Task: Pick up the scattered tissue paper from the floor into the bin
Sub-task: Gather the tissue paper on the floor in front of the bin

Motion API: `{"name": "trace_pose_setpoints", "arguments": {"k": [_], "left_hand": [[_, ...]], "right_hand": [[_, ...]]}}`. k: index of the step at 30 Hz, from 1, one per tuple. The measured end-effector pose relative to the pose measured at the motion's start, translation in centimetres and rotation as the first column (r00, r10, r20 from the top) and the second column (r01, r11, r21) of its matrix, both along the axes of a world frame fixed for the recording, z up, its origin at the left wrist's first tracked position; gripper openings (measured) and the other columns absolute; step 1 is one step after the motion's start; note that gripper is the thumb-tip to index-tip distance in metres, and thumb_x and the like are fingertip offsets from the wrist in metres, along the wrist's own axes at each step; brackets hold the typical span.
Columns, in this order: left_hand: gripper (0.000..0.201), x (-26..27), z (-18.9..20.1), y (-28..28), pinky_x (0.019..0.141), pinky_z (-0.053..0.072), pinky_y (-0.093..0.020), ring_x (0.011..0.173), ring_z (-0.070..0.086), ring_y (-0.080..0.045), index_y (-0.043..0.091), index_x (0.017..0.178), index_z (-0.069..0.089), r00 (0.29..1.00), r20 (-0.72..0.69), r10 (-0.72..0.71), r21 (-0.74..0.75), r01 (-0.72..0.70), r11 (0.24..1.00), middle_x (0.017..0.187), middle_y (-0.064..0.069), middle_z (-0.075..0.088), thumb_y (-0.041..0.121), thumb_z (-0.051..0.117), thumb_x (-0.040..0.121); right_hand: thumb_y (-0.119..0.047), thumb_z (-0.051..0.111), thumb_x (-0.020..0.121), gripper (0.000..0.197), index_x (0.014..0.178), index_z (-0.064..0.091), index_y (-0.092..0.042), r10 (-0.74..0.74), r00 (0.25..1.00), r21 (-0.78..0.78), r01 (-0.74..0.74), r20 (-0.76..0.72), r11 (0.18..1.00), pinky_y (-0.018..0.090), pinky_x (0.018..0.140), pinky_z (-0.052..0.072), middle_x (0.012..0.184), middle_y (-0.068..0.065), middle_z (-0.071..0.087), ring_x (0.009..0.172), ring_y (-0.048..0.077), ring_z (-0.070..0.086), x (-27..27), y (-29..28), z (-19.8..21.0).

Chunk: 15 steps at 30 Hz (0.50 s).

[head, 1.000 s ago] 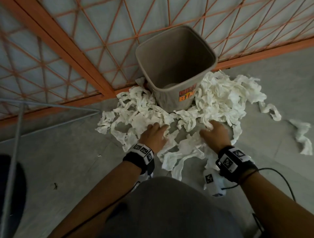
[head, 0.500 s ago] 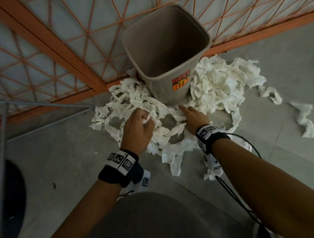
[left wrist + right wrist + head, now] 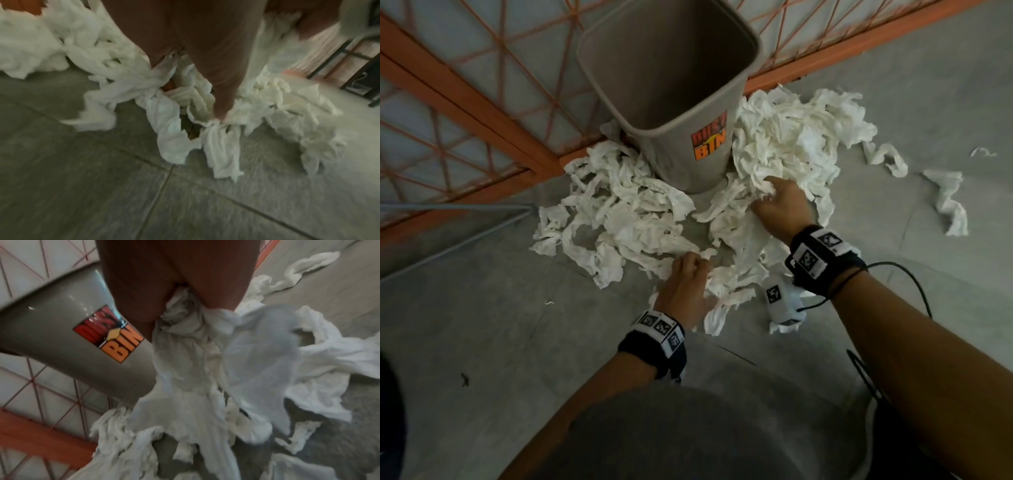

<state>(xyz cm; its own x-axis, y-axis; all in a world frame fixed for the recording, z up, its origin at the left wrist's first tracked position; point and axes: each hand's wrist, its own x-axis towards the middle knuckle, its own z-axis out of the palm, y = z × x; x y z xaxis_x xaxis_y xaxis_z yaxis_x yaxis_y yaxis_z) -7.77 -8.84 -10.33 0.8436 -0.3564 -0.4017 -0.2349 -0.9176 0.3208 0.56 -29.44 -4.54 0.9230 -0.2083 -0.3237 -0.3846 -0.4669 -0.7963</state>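
A grey dust bin point(image 3: 681, 85) with an orange label stands on the floor against an orange lattice fence, ringed by white crumpled tissue paper point(image 3: 619, 212). My left hand point(image 3: 688, 284) grips a bunch of tissue strips at the near edge of the pile; in the left wrist view the tissue point(image 3: 185, 129) hangs from its curled fingers. My right hand point(image 3: 780, 202) grips a wad of tissue just right of the bin's base. In the right wrist view that tissue point(image 3: 195, 361) trails down from the fist beside the bin point(image 3: 61, 337).
Loose tissue pieces point(image 3: 945, 202) lie apart on the grey floor at the right, with a smaller strip point(image 3: 887, 159) nearer the pile. The orange fence point(image 3: 465, 102) runs behind the bin. A thin metal frame point(image 3: 458, 209) reaches in from the left. A cable point(image 3: 914, 287) trails from my right wrist.
My left hand has pulled back from the left pile to its near edge, gripping tissue. My right hand has shifted right of the bin's base and closed on a wad.
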Motion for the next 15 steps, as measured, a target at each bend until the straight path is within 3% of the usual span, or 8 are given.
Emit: {"name": "trace_pose_setpoints", "arguments": {"k": [3, 6, 9, 11, 15], "left_hand": [[0.033, 0.0, -1.1, 0.3, 0.080, 0.051, -0.045, 0.113, 0.047, -0.029, 0.009, 0.108, 0.055, 0.999, -0.034, 0.015, -0.051, -0.017, 0.999, 0.122, -0.010, 0.050, 0.015, 0.068, 0.079], [0.016, 0.6, 0.6, 0.2, 0.076, 0.044, -0.037, 0.096, 0.051, -0.030, 0.008, 0.097, 0.052, 0.994, -0.019, 0.107, -0.192, -0.108, 0.975, 0.100, -0.013, 0.058, 0.011, 0.058, 0.082], [0.025, 1.5, 3.3, 0.0, 0.083, 0.042, -0.037, 0.098, 0.050, -0.031, 0.011, 0.105, 0.057, 0.977, 0.099, 0.191, -0.302, -0.153, 0.941, 0.104, -0.014, 0.062, 0.015, 0.045, 0.083], [0.034, 2.3, 5.1, -0.4, 0.081, 0.043, -0.036, 0.095, 0.053, -0.031, 0.010, 0.102, 0.063, 0.951, 0.196, 0.239, -0.354, -0.159, 0.921, 0.099, -0.014, 0.063, 0.024, 0.038, 0.083], [0.031, 4.3, 7.0, -2.2, 0.068, 0.038, -0.029, 0.079, 0.051, -0.021, 0.010, 0.089, 0.060, 0.912, 0.288, 0.291, -0.361, -0.178, 0.915, 0.085, -0.006, 0.057, 0.040, 0.058, 0.086]], "right_hand": [[-0.012, 0.054, 0.076, 0.027, 0.100, 0.062, -0.020, -0.073, 0.996, 0.036, 0.071, 0.054, 0.997, 0.032, 0.075, 0.051, 0.095, 0.005, 0.068, 0.086, 0.024, 0.063, -0.7, -1.6, 0.0], [-0.005, 0.052, 0.077, 0.032, 0.101, 0.053, -0.025, -0.130, 0.989, 0.093, 0.124, 0.067, 0.988, 0.030, 0.079, 0.045, 0.107, 0.006, 0.061, 0.093, 0.023, 0.058, -2.0, -3.0, -0.3], [-0.017, 0.050, 0.080, 0.037, 0.116, 0.056, -0.016, -0.293, 0.955, 0.132, 0.284, 0.047, 0.950, 0.033, 0.086, 0.048, 0.114, 0.006, 0.065, 0.102, 0.025, 0.060, -3.8, -4.1, -0.7], [-0.024, 0.054, 0.082, 0.040, 0.122, 0.055, -0.017, -0.374, 0.927, 0.143, 0.372, -0.010, 0.917, 0.031, 0.083, 0.045, 0.117, 0.007, 0.065, 0.103, 0.025, 0.061, -4.8, -4.6, -1.2], [-0.041, 0.070, 0.078, 0.062, 0.131, 0.044, -0.022, -0.362, 0.911, -0.030, 0.363, -0.199, 0.931, 0.032, 0.085, 0.045, 0.127, 0.012, 0.057, 0.111, 0.029, 0.056, -6.7, -4.9, -2.8]]}}
